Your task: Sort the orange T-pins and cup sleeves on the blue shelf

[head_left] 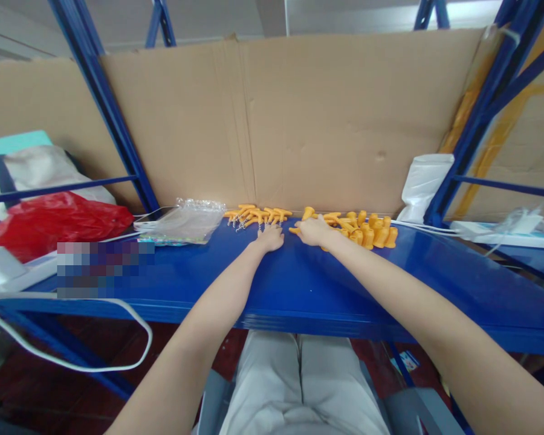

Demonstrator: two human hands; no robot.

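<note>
My left hand (271,238) lies low on the blue tabletop, its fingers stretched forward to the small metal chains of several branch-shaped orange pieces (254,214). It shows no object in its grasp. To its right, my right hand (312,231) has its fingers closed round an orange piece (294,231), whose end sticks out on the left; the rest is covered by the fingers. Just beyond that hand stands an orange piece with a flared top (309,212). A cluster of stubby orange, boot-like pieces (368,234) sits at the right, close to my right wrist.
Clear plastic bags (185,222) lie left of the orange pieces. Tall cardboard (321,121) closes off the back. A white pouch (424,187) leans by the right blue post (471,139). A red bag (58,220) and a white cable (149,338) are at the left.
</note>
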